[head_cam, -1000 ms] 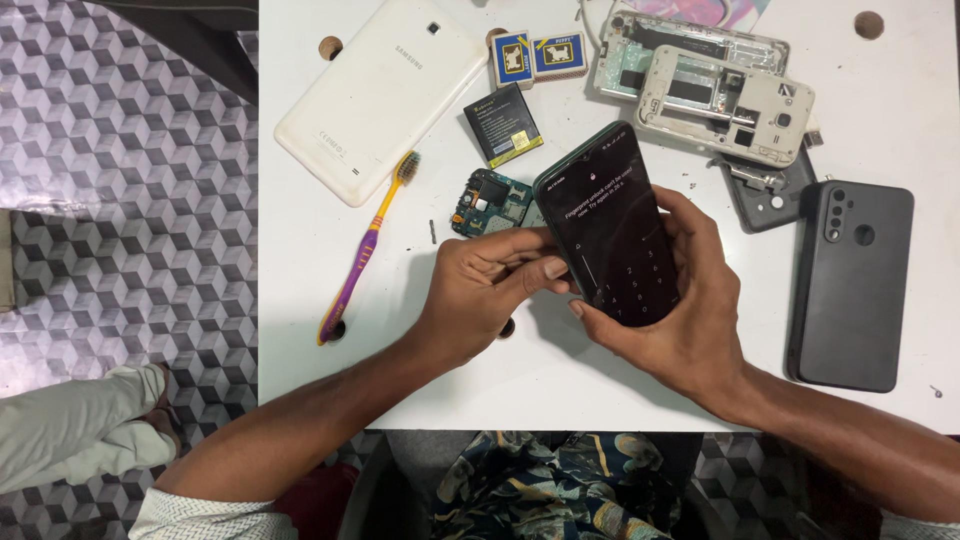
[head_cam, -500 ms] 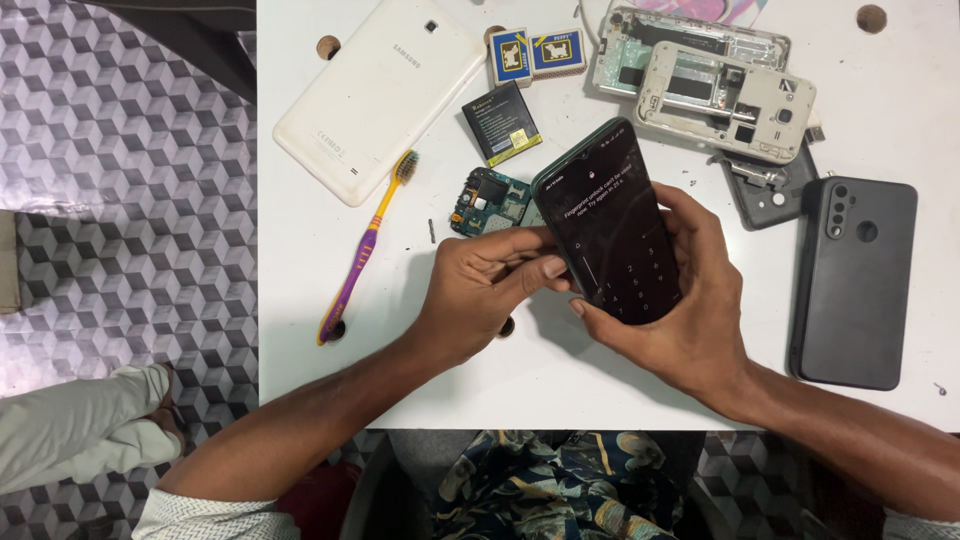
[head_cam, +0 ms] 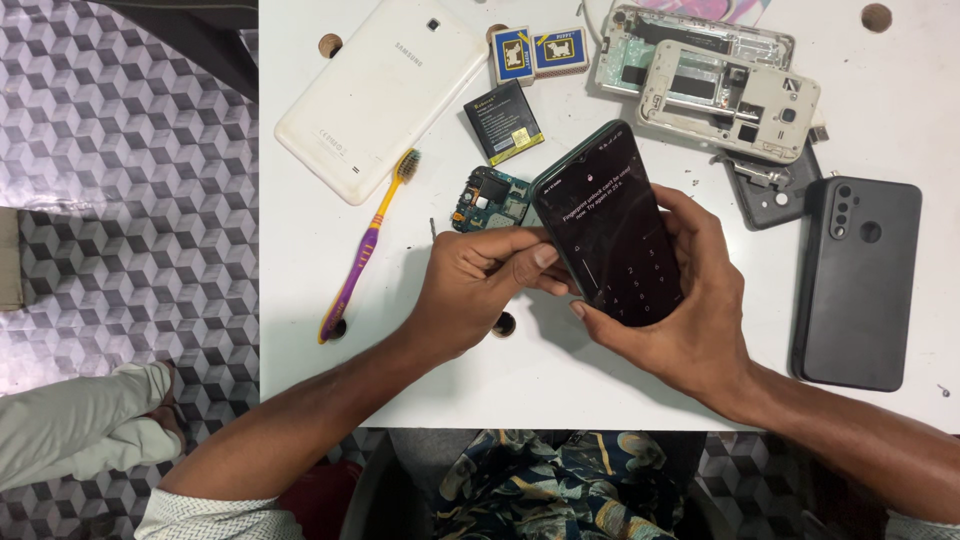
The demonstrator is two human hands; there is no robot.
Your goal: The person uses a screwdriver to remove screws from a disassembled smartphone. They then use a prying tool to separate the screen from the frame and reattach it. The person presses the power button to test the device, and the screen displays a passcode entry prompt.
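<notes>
My right hand point(head_cam: 685, 320) cradles a dark smartphone point(head_cam: 608, 225) from below and the right, its lit screen showing a keypad and facing up. My left hand point(head_cam: 478, 285) has its fingers pinched against the phone's left edge; whether a small tool sits between thumb and forefinger I cannot tell. The phone is tilted, raised a little above the white table point(head_cam: 300, 300).
A white tablet back point(head_cam: 380, 90), purple-and-yellow toothbrush point(head_cam: 365, 250), black battery point(head_cam: 502, 122), green circuit board point(head_cam: 490, 198), two small blue boxes point(head_cam: 540, 52), stripped phone frames point(head_cam: 720, 85) and a black phone back point(head_cam: 858, 280) lie around. Another person's leg point(head_cam: 80, 420) is at the left.
Both hands and the phone stay almost still; the phone's screen shows slightly brighter text now. Nothing on the table has shifted.
</notes>
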